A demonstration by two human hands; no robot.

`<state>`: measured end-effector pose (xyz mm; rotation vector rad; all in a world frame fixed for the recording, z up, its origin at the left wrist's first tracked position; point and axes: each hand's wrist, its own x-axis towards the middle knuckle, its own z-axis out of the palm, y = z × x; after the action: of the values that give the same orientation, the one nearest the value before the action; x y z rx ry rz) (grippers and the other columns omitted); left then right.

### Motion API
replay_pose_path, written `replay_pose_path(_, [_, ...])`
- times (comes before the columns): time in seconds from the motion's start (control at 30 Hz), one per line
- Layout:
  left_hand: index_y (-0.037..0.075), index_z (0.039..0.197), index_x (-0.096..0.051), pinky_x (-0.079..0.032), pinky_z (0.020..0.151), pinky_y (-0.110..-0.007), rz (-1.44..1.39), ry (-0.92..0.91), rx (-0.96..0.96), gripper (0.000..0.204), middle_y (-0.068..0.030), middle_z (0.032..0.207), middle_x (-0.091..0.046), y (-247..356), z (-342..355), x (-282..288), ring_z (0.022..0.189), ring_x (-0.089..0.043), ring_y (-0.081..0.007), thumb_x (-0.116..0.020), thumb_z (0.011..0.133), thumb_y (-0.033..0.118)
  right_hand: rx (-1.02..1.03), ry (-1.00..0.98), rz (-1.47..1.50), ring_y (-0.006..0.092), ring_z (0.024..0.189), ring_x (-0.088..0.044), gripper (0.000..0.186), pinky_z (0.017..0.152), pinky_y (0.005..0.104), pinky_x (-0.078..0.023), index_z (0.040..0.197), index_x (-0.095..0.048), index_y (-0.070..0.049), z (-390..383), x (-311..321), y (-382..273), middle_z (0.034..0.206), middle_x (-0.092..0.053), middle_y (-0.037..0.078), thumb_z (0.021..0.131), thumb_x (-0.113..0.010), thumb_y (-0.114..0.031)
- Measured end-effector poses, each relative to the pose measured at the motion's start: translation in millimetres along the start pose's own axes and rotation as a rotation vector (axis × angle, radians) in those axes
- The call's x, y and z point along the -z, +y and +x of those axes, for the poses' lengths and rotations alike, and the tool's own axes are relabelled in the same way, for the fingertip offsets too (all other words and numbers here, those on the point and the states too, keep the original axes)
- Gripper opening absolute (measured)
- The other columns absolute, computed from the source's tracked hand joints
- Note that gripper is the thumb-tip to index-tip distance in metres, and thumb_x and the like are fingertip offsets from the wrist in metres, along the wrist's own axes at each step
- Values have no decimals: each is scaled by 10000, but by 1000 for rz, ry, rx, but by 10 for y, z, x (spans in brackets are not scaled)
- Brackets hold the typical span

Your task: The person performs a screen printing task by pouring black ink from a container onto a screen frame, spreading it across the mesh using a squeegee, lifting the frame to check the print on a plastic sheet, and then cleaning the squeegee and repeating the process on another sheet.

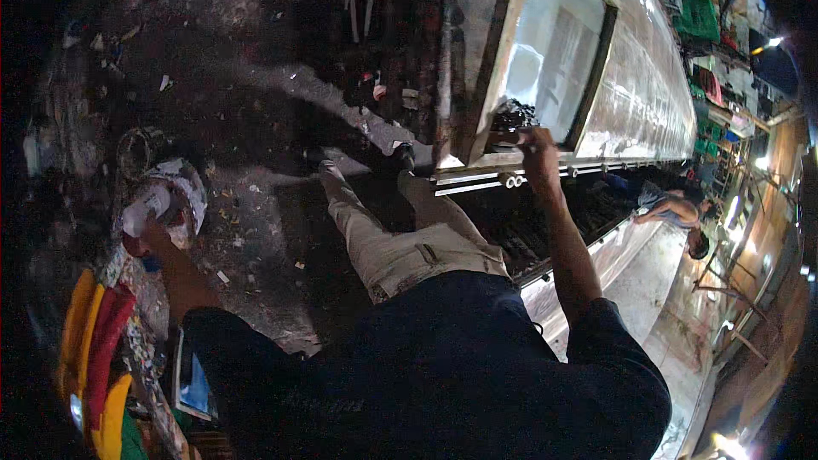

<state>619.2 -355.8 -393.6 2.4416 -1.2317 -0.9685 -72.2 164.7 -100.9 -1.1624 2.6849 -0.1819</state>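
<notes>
Out to the left, my left hand (152, 230) is closed against a blurred whitish object (150, 204), whose kind I cannot make out. Beside it is a round container with a pale, crumpled rim (194, 192). My right hand (538, 152) is at the near edge of a rectangular wooden frame (590, 89), fingers curled. What those fingers grip is hidden. Within the frame is a pale, smooth panel (545, 51), and a dark, glossy clump (515, 114) lies in its near corner, right by my right hand. The frame rests on a long, shiny table (643, 89).
A rail with small rollers (511, 181) runs along the table's near edge. Yellow and red objects (89, 324) stand at lower left. Litter dots the dark floor (256, 230). Another person (673, 209) is farther right, by a second long pale surface (635, 277). Green crates (700, 19) stand beyond.
</notes>
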Motion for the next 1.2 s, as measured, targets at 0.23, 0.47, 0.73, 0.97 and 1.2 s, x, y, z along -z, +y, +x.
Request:
replay_pose_path(0.23, [-10, 1369, -500, -489, 990, -513, 49, 44, 12, 689, -218, 1325, -572, -21, -909, -194, 1175, -593, -390, -782, 853, 348, -128, 119, 128, 426, 944, -625, 250, 783, 496, -511, 989, -610, -31, 156, 140, 417, 925, -654, 191, 795, -543, 111])
replay_pose_path(0.47, [-16, 1333, -544, -478, 1004, -521, 45, 21, -97, 610, -228, 1357, -551, 377, -3566, -1389, 1205, -577, -395, -757, 882, 334, 255, 130, 239, 426, 934, -571, 184, 802, 516, -472, 964, -611, -37, 53, 17, 271, 932, -627, 181, 797, -583, 35])
replay_pose_path(0.73, [-44, 1292, -502, -522, 918, -406, -487, -483, -582, 579, -198, 1146, -633, 2274, -6273, -2496, 1115, -616, -262, -751, 918, 321, 222, 259, 169, 334, 992, -581, 172, 786, 464, -456, 1055, -646, -89, 69, 25, 759, 1048, -643, 116, 908, -591, -160])
replay_pose_path(0.97, [-106, 1181, -591, -529, 831, -395, -158, -556, -907, 755, -268, 1136, -672, 3108, -6492, -3053, 1004, -685, -317, -798, 825, 527, 304, 214, 137, 272, 1106, -556, 343, 897, 432, -439, 1186, -660, -90, -208, -73, 867, 1230, -643, 58, 851, -590, -120])
replay_pose_path(1.2, [-172, 1137, -620, -532, 895, -469, -72, -433, -809, 861, -358, 1126, -669, 3057, -6432, -3399, 1046, -673, -470, -801, 762, 583, 286, 268, 156, 289, 1073, -588, 316, 918, 429, -456, 1160, -678, -88, -341, -34, 898, 1183, -677, 73, 849, -625, -64])
